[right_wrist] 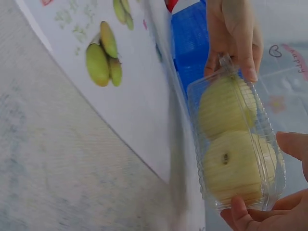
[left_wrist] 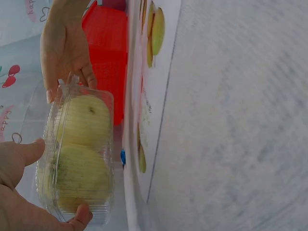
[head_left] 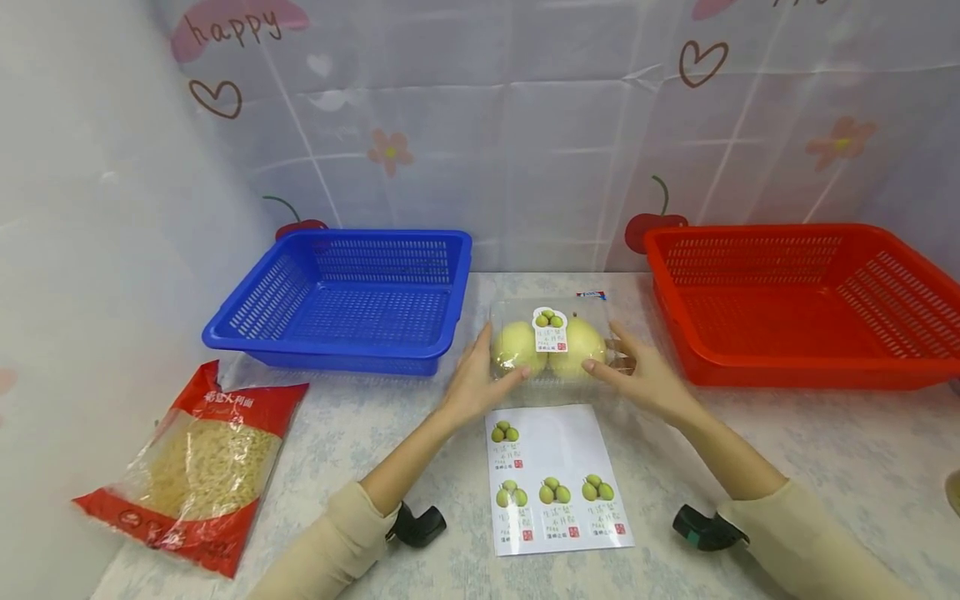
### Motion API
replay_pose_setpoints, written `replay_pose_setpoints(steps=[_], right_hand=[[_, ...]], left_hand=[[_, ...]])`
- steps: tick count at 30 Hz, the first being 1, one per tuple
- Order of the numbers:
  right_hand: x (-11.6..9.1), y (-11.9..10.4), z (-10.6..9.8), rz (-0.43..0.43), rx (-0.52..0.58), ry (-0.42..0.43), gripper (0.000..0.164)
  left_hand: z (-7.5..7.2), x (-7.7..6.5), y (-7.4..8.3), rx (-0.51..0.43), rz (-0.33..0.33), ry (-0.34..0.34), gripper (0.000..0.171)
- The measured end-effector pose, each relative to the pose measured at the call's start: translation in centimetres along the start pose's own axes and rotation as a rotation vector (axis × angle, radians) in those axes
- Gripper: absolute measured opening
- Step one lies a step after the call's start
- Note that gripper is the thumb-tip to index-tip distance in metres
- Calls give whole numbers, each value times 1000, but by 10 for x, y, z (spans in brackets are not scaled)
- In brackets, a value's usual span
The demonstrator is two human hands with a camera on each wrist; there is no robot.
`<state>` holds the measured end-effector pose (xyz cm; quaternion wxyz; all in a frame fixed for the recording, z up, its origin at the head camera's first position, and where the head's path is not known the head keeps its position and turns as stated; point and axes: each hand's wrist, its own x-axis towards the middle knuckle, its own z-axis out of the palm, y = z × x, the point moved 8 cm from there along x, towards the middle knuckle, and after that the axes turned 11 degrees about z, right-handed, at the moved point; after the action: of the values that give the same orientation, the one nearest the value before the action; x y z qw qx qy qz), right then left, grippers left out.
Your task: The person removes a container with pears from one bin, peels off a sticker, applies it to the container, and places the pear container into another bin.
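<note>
A clear plastic clamshell box (head_left: 510,310) holds two pale yellow-green round fruits that look like pears (head_left: 577,348). On its lid sits a white sticker (head_left: 551,330) with a drawing of green fruit and some writing. My left hand (head_left: 474,377) grips the box's left end, thumb at the near side. At the opposite end my right hand (head_left: 643,375) holds it likewise. Both wrist views show the box (left_wrist: 108,139) raised off the table, with fingers around its two ends. Nearer to me lies a white sheet of matching stickers (head_left: 551,442), with several stickers on it.
A blue plastic basket (head_left: 337,360) stands at the back left, a red basket (head_left: 810,372) at the back right. At the left lies a red-and-clear bag of pasta (head_left: 210,467). A small blue-and-red item (head_left: 592,295) lies behind the box. A printed curtain (head_left: 510,167) closes the back.
</note>
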<state>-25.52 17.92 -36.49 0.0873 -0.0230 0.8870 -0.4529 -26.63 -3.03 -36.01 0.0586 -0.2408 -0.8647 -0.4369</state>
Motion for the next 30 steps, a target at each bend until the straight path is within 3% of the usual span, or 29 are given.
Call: replay_pose_setpoints(steps=[8,14,19,30], right_hand=[[-10,-34,-33,-101,-67,39,82],[-11,-43,-64,-91,-86,58,82],[-6,-36,-96,-56,-42,99,74],[0,5,-173,114,-27,223,69]], left_hand=[[-17,5,34,46,93,96,91],[-23,21,64,104,168,141,90],[-14,44,83,87,208,166,88],[24,96,123,116,319,170,84]])
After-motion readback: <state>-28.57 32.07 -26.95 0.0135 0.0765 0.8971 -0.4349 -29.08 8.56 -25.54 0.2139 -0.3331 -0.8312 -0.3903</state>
